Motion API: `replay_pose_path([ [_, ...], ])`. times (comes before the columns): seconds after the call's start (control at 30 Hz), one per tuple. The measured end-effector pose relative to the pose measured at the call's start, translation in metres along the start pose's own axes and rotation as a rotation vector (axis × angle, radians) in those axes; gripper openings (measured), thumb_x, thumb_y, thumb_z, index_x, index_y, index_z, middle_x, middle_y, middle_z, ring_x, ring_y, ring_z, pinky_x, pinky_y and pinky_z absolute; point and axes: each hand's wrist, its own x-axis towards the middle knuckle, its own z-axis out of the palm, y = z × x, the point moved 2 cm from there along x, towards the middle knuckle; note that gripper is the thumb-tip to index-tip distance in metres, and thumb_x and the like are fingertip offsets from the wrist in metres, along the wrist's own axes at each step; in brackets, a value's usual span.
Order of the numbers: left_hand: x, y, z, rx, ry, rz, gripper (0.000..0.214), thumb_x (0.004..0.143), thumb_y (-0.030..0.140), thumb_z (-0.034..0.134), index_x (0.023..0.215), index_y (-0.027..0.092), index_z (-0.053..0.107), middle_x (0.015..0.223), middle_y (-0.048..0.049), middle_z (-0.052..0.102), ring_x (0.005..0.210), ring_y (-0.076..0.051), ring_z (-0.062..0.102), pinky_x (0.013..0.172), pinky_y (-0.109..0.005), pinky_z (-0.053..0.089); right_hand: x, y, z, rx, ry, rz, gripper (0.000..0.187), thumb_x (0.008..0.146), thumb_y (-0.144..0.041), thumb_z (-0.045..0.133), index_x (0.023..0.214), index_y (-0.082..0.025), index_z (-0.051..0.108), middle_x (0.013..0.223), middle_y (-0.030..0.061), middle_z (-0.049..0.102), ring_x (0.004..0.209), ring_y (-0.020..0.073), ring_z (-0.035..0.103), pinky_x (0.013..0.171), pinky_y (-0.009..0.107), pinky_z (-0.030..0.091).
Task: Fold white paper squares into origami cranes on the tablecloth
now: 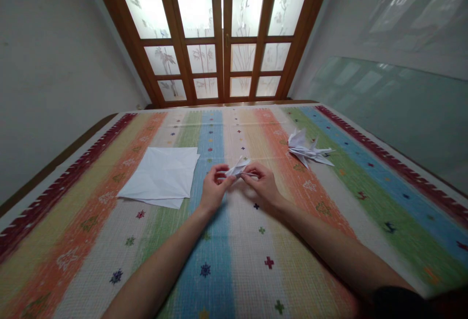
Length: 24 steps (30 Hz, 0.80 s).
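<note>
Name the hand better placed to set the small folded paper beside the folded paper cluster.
The right hand, most likely: it is nearer the folded paper cluster. Both hands hold the small folded paper, but the left hand sits nearer the flat white sheets.

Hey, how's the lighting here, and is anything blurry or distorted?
Head view: the door panes glow nearly white while the walls look dim; head view: pale reflections streak the glassy panel; head view: a soft shadow falls on the tablecloth below the right hand; head view: the folded paper looks soft, its creases hard to read; head view: wide-angle stretch splays the doors.
</note>
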Motion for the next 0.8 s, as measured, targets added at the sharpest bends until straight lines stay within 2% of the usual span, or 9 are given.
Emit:
replay_pose_path([
  [0.1, -0.003, 0.000, 0.004, 0.076, -0.074, 0.024, 0.032, 0.061, 0.034, 0.080, 0.083, 0.016, 0.065, 0.080, -0.0040, 0.067, 0.071, -0.015, 0.060, 0.066, -0.026, 0.046, -0.002, 0.001, 0.004, 0.035, 0.025, 0.046, 0.020, 0.075, -0.039, 0.073, 0.080, -0.021, 0.065, 0.074, 0.0006, 0.064, 0.067, 0.0154, 0.061, 0.064, 0.029, 0.051],
  [0.2, -0.001, -0.004, 0.004, -0.041, 0.012, -0.002, 0.030, 0.063, 0.035, 0.078, 0.079, 0.017, 0.060, 0.073, -0.0015, 0.066, 0.066, -0.014, 0.060, 0.064, -0.025, 0.046, -0.003, 0.006, 0.004, 0.077, 0.199, 0.081, 0.040, 0.068, -0.037, 0.079, 0.102, -0.024, 0.061, 0.088, 0.0022, 0.064, 0.075, 0.0158, 0.061, 0.067, 0.030, 0.052],
  [0.27, 0.001, -0.007, 0.003, -0.171, 0.052, -0.053, 0.039, 0.062, 0.036, 0.079, 0.085, 0.018, 0.053, 0.071, 0.0009, 0.066, 0.063, -0.014, 0.062, 0.062, -0.025, 0.048, -0.004, 0.010, 0.004, 0.155, 0.257, 0.137, 0.049, 0.067, -0.038, 0.079, 0.109, -0.025, 0.058, 0.095, 0.0033, 0.063, 0.079, 0.0156, 0.061, 0.067, 0.029, 0.052],
  [0.3, 0.001, -0.008, 0.003, -0.223, 0.053, -0.081, 0.045, 0.061, 0.037, 0.079, 0.089, 0.020, 0.048, 0.070, 0.0024, 0.066, 0.060, -0.013, 0.062, 0.061, -0.025, 0.048, -0.003, 0.013, 0.006, 0.222, 0.219, 0.174, 0.047, 0.068, -0.040, 0.078, 0.108, -0.025, 0.058, 0.096, 0.0034, 0.063, 0.078, 0.0152, 0.061, 0.065, 0.028, 0.053],
  [0.37, 0.002, -0.009, 0.003, -0.277, 0.032, -0.122, 0.052, 0.061, 0.040, 0.079, 0.091, 0.022, 0.041, 0.067, 0.0055, 0.064, 0.054, -0.013, 0.061, 0.058, -0.025, 0.048, -0.004, 0.015, 0.012, 0.368, 0.048, 0.236, 0.038, 0.072, -0.043, 0.075, 0.101, -0.023, 0.059, 0.090, 0.0022, 0.063, 0.072, 0.0139, 0.061, 0.062, 0.027, 0.053],
  [0.47, 0.002, -0.010, 0.003, -0.249, 0.025, -0.121, 0.050, 0.065, 0.044, 0.077, 0.087, 0.022, 0.038, 0.062, 0.0076, 0.060, 0.050, -0.011, 0.058, 0.054, -0.023, 0.046, -0.006, 0.015, 0.019, 0.466, -0.130, 0.270, 0.030, 0.073, -0.043, 0.074, 0.090, -0.022, 0.059, 0.079, -0.0006, 0.064, 0.063, 0.0121, 0.061, 0.060, 0.027, 0.053],
  [0.67, 0.001, -0.010, 0.003, -0.151, -0.006, -0.090, 0.043, 0.072, 0.055, 0.068, 0.085, 0.018, 0.049, 0.065, 0.0042, 0.058, 0.054, -0.011, 0.056, 0.055, -0.023, 0.044, -0.007, 0.013, 0.020, 0.443, -0.115, 0.260, 0.032, 0.068, -0.041, 0.080, 0.082, -0.022, 0.059, 0.076, -0.0008, 0.065, 0.067, 0.0138, 0.062, 0.061, 0.027, 0.051],
  [0.73, 0.000, -0.009, 0.004, -0.134, -0.068, -0.109, 0.050, 0.066, 0.055, 0.073, 0.090, 0.018, 0.049, 0.069, 0.0026, 0.061, 0.057, -0.012, 0.058, 0.056, -0.024, 0.045, -0.007, 0.012, 0.018, 0.439, -0.099, 0.249, 0.030, 0.069, -0.041, 0.079, 0.082, -0.022, 0.060, 0.078, -0.0006, 0.065, 0.071, 0.0141, 0.062, 0.065, 0.027, 0.051],
  [0.8, -0.002, -0.008, 0.004, -0.095, -0.125, -0.113, 0.056, 0.059, 0.047, 0.081, 0.094, 0.019, 0.048, 0.075, 0.0008, 0.064, 0.061, -0.013, 0.060, 0.058, -0.024, 0.046, -0.006, 0.011, 0.017, 0.432, -0.082, 0.237, 0.028, 0.071, -0.041, 0.077, 0.082, -0.022, 0.060, 0.080, -0.0005, 0.065, 0.072, 0.0142, 0.062, 0.069, 0.028, 0.050],
])
